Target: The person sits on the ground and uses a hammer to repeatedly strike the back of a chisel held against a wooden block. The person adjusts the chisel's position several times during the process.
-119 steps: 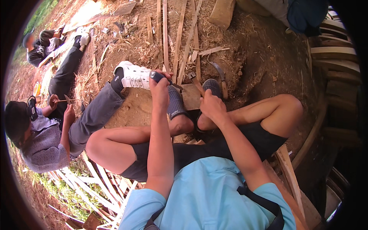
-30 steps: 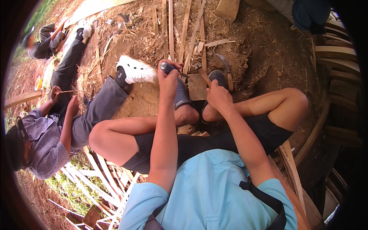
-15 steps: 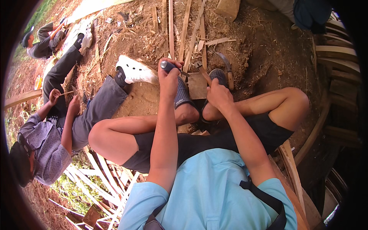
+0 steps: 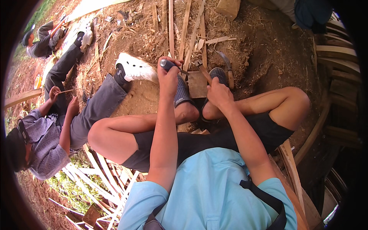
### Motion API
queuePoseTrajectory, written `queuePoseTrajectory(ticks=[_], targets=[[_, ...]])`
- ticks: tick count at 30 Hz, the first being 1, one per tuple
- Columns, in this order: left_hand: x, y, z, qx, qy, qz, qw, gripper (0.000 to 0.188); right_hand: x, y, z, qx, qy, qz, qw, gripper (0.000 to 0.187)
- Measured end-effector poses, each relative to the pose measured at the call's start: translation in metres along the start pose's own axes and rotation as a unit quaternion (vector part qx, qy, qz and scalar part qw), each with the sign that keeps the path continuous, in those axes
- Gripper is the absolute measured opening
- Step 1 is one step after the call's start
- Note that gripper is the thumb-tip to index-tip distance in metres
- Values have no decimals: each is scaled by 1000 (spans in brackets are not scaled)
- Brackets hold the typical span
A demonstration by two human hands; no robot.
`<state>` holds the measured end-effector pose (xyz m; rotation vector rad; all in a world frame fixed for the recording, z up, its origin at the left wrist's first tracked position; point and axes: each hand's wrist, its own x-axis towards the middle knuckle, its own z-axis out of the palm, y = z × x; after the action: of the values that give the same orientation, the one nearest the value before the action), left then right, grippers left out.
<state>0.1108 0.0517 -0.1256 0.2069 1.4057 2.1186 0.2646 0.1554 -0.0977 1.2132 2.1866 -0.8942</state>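
Note:
My left hand is wrapped round the dark handle of a chisel, whose handle has a pale metal cap. Its thin metal shank points right, toward a wooden block between my feet. Closed on a wooden handle, my right hand holds a small hammer with its head up and to the left. The hammer head is apart from the chisel. Just right of the hammer, a sickle with a curved blade and wooden handle lies by my right shoe.
A co-worker sits at my left, holding a thin stick; their white shoe is near my left hand. Long wood strips lie ahead on the shaving-strewn ground. More strips are piled at lower left, and curved timbers at right.
The co-worker's head and upper body have shifted slightly, and their hands on the stick have moved a little. My hands and tools stay nearly in place.

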Motion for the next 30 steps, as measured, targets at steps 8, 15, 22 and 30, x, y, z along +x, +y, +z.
queuePoseTrajectory(ticks=[8, 15, 22, 30], targets=[[0, 0, -1, -2, -5, 2, 1000, 37, 2, 1, 2, 1, -4, 2, 1000, 33], [0, -1, -2, -5, -10, 1, 1000, 38, 1, -1, -1, -2, -6, 4, 1000, 33], [1, -1, 0, 36, -22, 3, 999, 37, 0, -1, -1, 0, -4, 4, 1000, 34], [1, 0, 12, 289, -192, 17, 938, 31, 6, 4, 3, 15, -1, 3, 1000, 37]])
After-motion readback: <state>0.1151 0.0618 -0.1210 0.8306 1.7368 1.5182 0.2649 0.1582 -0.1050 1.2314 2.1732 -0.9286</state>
